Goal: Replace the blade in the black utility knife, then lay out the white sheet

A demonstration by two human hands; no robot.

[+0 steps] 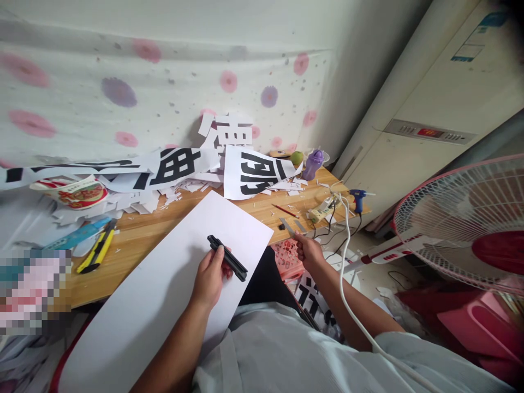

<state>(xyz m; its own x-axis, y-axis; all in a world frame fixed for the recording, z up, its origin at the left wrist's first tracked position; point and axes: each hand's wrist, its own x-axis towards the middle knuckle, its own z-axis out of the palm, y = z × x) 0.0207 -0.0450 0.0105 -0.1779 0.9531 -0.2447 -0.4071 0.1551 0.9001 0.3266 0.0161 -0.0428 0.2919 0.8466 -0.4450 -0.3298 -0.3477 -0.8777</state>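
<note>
My left hand (pixel 210 278) is closed around a slim black plastic case (pixel 233 262), held tilted above a large white board (pixel 164 289). The board slants from the table's edge down across my lap. To the right, my right hand (pixel 308 251) pinches the end of a thin grey knife blade (pixel 288 226) at the table's front edge. A second grey blade (pixel 301 225) lies just beyond those fingers. Next to the blades sits a small black piece (pixel 281 227), too small to name.
Printed character sheets (pixel 256 174), white cut-out characters (pixel 233 131) and scraps line the wooden table (pixel 139 234). A yellow cutter knife (pixel 97 248) and noodle bowl (pixel 82 192) are left. A power strip (pixel 323 210), blue glue gun (pixel 358 200), white cable (pixel 344 262) and fan (pixel 458 229) are right.
</note>
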